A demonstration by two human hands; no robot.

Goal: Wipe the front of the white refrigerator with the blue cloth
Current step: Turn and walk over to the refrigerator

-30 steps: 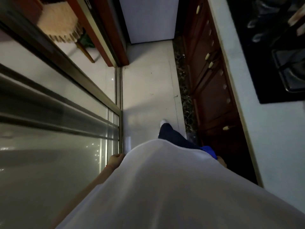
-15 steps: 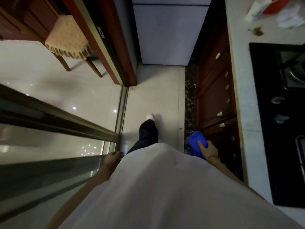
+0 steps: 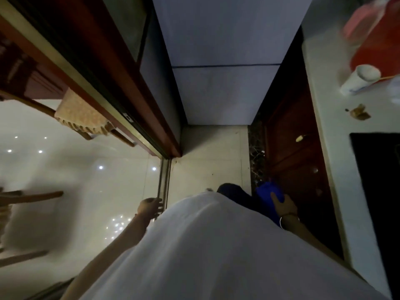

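**A:** Item one, the white refrigerator (image 3: 225,61). Location?

**B:** Upper centre of the frame, at the far end of the narrow floor strip. Its front faces the person; a thin horizontal seam divides it into an upper and a lower door. Long axis upright, running toward the top of the frame.

**A:** Item two, the blue cloth (image 3: 268,192).

**B:** Lower right of centre, bunched, beside the dark wooden cabinets (image 3: 296,152). Well apart from the refrigerator; no contact with it.

**A:** Holder?

**B:** Right hand (image 3: 284,205). Fingers curled round the cloth, thumb lying across its top. A thin band shows at the wrist.

**A:** Bearing from that hand to the refrigerator?

**B:** Ahead and a little to the left in the frame, up toward centre. Judged: the right hand is the one to make the wipe, and it must be carried forward along the cabinets and raised to reach the lower door.

**A:** Item three, left hand (image 3: 150,205).

**B:** Lower left of centre, by the metal frame of the sliding glass door (image 3: 163,182). Fingers loosely bent, holding nothing; whether the tips touch the frame cannot be told.

**A:** Task status?

**B:** Judged not yet begun; approach stage.
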